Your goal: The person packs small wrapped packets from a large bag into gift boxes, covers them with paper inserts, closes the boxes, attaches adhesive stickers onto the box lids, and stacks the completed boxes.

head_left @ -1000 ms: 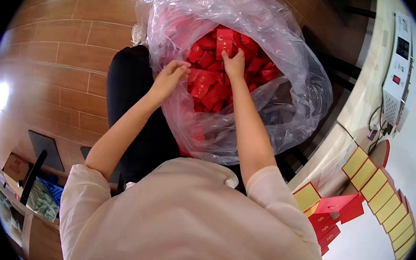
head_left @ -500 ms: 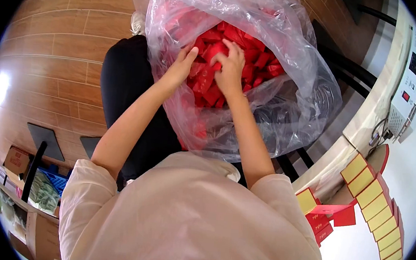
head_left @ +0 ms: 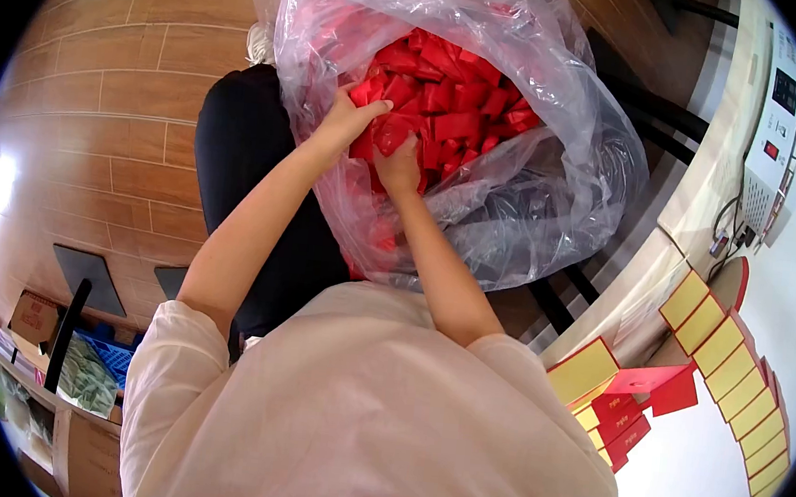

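Apparently red packets (head_left: 456, 126) inside bag (head_left: 576, 103)

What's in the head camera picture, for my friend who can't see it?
A person's left hand and right hand reach among red packets in an open, clear plastic bag. At the picture's right, a white table holds red-and-yellow boxes and a white machine.

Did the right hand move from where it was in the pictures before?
Yes. Against the clear plastic bag, the right hand has moved to the person's left and closer to their body.
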### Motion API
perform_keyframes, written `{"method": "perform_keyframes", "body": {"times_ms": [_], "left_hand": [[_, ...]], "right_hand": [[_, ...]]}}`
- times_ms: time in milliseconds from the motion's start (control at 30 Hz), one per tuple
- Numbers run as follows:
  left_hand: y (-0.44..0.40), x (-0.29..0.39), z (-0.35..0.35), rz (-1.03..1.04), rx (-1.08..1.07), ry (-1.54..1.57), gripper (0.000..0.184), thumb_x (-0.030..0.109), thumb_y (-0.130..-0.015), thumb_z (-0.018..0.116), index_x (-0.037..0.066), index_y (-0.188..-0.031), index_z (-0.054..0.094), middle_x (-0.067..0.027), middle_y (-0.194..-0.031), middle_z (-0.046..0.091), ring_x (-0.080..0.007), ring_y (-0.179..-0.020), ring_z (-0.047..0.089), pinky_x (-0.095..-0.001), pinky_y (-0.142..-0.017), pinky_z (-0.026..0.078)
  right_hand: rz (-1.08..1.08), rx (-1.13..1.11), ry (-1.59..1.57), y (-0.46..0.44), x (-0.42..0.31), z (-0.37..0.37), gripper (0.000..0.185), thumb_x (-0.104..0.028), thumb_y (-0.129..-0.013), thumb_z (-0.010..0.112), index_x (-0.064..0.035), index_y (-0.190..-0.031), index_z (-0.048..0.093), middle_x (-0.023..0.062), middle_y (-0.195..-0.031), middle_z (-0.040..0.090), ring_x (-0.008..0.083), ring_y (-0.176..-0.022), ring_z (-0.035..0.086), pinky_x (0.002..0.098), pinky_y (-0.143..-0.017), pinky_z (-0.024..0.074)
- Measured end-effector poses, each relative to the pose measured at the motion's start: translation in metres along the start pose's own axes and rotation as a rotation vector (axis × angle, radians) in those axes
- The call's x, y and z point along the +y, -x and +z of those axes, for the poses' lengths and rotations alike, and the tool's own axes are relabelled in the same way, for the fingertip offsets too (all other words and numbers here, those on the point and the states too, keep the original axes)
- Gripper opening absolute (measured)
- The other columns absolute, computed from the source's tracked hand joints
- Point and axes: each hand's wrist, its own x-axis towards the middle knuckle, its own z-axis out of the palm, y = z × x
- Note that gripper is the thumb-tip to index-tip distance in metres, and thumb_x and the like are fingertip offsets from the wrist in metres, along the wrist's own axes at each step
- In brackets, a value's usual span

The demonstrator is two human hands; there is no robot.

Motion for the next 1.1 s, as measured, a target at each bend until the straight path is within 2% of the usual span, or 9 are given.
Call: {"method": "perform_keyframes", "body": {"times_ms": [233, 333, 433, 633, 700, 833, 867, 967, 1100], "left_hand": [[-0.01, -0.009, -0.002, 0.008, -0.017, -0.085, 0.085, 0.027, -0.078, 0.075, 0.001, -0.14, 0.022, -0.0091, -0.108, 0.053, -0.0155, -0.091, 0.054, -0.0295, -0.083, 0.046], [-0.002, 0.0, 0.001, -0.031, -0.046, -0.018, 0.088, 0.029, -0.078, 0.075, 0.002, -0.141, 0.02, -0.0131, -0.12, 0.049, -0.0193, -0.103, 0.053, -0.0315, -0.09, 0.045], [0.014, 0.017, 0.008, -0.089, -0.114, 0.045, 0.092, 0.033, -0.078, 0.076, 0.003, -0.143, 0.017, -0.0163, -0.132, 0.042, -0.0233, -0.118, 0.047, -0.034, -0.097, 0.042], [0.011, 0.013, 0.01, -0.021, -0.187, -0.021, 0.096, 0.036, -0.077, 0.077, 0.005, -0.144, 0.015, -0.0176, -0.137, 0.038, -0.0248, -0.126, 0.041, -0.036, -0.102, 0.038], [0.007, 0.011, 0.009, 0.005, -0.176, -0.075, 0.096, 0.035, -0.076, 0.077, 0.006, -0.144, 0.016, -0.0177, -0.137, 0.038, -0.0249, -0.126, 0.041, -0.036, -0.102, 0.038], [0.0, 0.004, 0.007, 0.167, -0.177, -0.203, 0.103, 0.035, -0.068, 0.08, 0.003, -0.143, 0.017, -0.0216, -0.136, 0.039, -0.0287, -0.127, 0.042, -0.0369, -0.103, 0.037], [-0.001, 0.001, 0.007, 0.266, -0.197, -0.321, 0.102, 0.033, -0.068, 0.08, 0.003, -0.142, 0.018, -0.0218, -0.137, 0.038, -0.029, -0.127, 0.042, -0.0373, -0.103, 0.037], [0.004, 0.001, 0.009, 0.388, -0.226, -0.309, 0.101, 0.031, -0.067, 0.08, 0.004, -0.142, 0.018, -0.0223, -0.137, 0.038, -0.0298, -0.126, 0.043, -0.0377, -0.103, 0.037], [0.018, 0.009, 0.01, 0.34, -0.304, -0.292, 0.097, 0.028, -0.069, 0.079, 0.009, -0.143, 0.019, -0.0223, -0.137, 0.038, -0.0311, -0.127, 0.043, -0.038, -0.104, 0.035]], "right_hand": [[-0.014, 0.018, -0.106, -0.028, -0.011, -0.023, 0.077, -0.034, -0.077, 0.067, -0.0093, -0.141, 0.031, 0.0279, -0.12, 0.054, 0.0414, -0.108, 0.055, 0.0455, -0.091, 0.0448], [-0.068, -0.292, -0.636, -0.026, -0.029, -0.068, 0.054, -0.023, -0.086, 0.06, -0.0038, -0.134, 0.044, 0.0138, -0.113, 0.061, 0.0188, -0.105, 0.057, 0.03, -0.088, 0.0455], [-0.113, -0.489, -0.764, -0.012, -0.047, -0.095, 0.05, -0.019, -0.089, 0.058, -0.0023, -0.134, 0.045, 0.0088, -0.111, 0.061, 0.014, -0.103, 0.056, 0.0278, -0.088, 0.0453], [-0.255, -0.526, -0.553, -0.017, -0.051, -0.108, 0.043, -0.016, -0.089, 0.059, -0.0032, -0.129, 0.05, 0.011, -0.116, 0.059, 0.0165, -0.101, 0.059, 0.0293, -0.086, 0.0465], [-0.45, -0.275, -0.458, -0.016, -0.055, -0.106, 0.043, -0.016, -0.089, 0.059, -0.0044, -0.13, 0.048, 0.0126, -0.119, 0.058, 0.0174, -0.101, 0.059, 0.03, -0.086, 0.0468], [-0.492, -0.145, -0.751, -0.022, -0.076, -0.099, 0.052, -0.02, -0.086, 0.064, -0.005, -0.133, 0.046, 0.0175, -0.124, 0.058, 0.0234, -0.107, 0.059, 0.0324, -0.09, 0.0465], [-0.683, -0.047, -0.469, -0.026, -0.077, -0.102, 0.049, -0.022, -0.085, 0.067, -0.0039, -0.127, 0.052, 0.019, -0.119, 0.061, 0.0279, -0.106, 0.062, 0.0341, -0.09, 0.0469], [-0.729, -0.127, -0.264, -0.021, -0.089, -0.12, 0.041, -0.023, -0.084, 0.068, -0.0022, -0.117, 0.059, 0.0185, -0.111, 0.065, 0.0308, -0.103, 0.063, 0.0357, -0.089, 0.0482], [-0.806, -0.065, -0.281, -0.02, -0.091, -0.127, 0.027, -0.018, -0.085, 0.066, -0.0004, -0.106, 0.064, 0.017, -0.099, 0.068, 0.0317, -0.09, 0.066, 0.035, -0.079, 0.0517]]}}
